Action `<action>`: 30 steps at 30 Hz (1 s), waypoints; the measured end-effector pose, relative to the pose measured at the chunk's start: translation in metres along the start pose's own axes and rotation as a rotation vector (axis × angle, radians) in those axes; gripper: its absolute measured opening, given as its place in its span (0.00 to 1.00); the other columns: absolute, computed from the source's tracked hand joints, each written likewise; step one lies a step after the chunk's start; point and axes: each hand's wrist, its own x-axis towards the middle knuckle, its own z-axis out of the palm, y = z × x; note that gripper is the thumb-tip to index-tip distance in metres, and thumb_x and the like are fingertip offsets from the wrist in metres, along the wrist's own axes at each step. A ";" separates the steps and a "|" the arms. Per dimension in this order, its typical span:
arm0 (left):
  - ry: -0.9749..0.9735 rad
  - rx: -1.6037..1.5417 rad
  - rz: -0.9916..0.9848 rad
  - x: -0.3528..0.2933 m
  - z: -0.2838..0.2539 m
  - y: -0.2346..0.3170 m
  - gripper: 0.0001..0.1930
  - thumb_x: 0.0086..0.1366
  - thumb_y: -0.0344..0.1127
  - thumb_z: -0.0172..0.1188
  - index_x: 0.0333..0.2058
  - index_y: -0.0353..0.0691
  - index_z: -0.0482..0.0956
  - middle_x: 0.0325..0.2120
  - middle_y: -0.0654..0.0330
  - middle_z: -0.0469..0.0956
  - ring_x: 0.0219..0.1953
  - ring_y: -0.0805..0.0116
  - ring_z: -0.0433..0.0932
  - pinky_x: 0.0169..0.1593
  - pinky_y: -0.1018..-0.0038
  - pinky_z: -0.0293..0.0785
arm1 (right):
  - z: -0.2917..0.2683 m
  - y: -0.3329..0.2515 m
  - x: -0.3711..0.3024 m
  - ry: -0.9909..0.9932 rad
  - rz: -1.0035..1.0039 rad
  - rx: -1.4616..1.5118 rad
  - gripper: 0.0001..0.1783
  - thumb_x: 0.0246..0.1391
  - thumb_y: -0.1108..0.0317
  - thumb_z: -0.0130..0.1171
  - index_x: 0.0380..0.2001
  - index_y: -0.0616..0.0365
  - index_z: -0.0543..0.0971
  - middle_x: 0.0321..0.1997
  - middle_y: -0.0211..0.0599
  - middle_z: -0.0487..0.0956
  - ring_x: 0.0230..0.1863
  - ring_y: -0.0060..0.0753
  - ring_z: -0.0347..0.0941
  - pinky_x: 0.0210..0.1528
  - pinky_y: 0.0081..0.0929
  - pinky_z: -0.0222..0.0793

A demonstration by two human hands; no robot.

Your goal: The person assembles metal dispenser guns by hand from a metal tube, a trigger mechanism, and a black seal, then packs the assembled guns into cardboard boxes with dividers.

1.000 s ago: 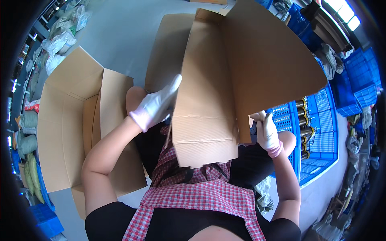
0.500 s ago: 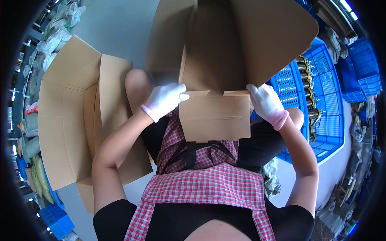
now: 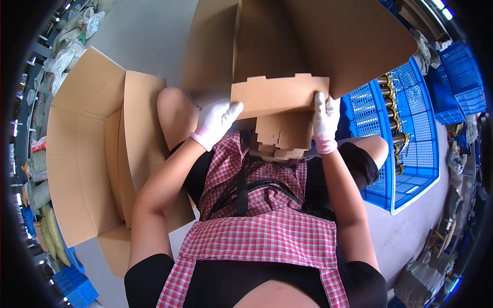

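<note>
Both my hands wear white gloves with pink cuffs. My left hand [image 3: 217, 122] grips the left end of a brown cardboard piece [image 3: 280, 93] with small tabs along its top edge. At the other end, my right hand [image 3: 326, 120] pinches the same piece, thumb on its near face. Under it, more folded brown cardboard [image 3: 285, 131] with slots and tabs hangs over my lap; whether it is joined to the held piece I cannot tell. Just beyond stands a large open cardboard box [image 3: 354, 46], its flaps spread and its inside dark.
Another open cardboard box [image 3: 92, 164] lies on the floor at my left. On the right, a blue plastic crate [image 3: 405, 187] holds several dark cylinders with gold-coloured ends [image 3: 389, 100]. Further blue crates [image 3: 462, 77] and bagged goods [image 3: 77, 31] line the edges.
The cardboard piece has been lifted and tilted, so its tabbed edge now points away from me and slotted cardboard shows beneath. My right hand has turned upright and shifted slightly inward.
</note>
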 end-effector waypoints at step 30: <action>-1.005 -0.059 -0.614 0.079 0.011 0.101 0.10 0.57 0.32 0.64 0.33 0.30 0.81 0.26 0.61 0.80 0.26 0.74 0.76 0.27 0.75 0.73 | -0.007 -0.030 0.021 -0.209 0.141 -0.203 0.25 0.54 0.59 0.54 0.55 0.52 0.73 0.56 0.51 0.68 0.55 0.56 0.66 0.59 0.43 0.63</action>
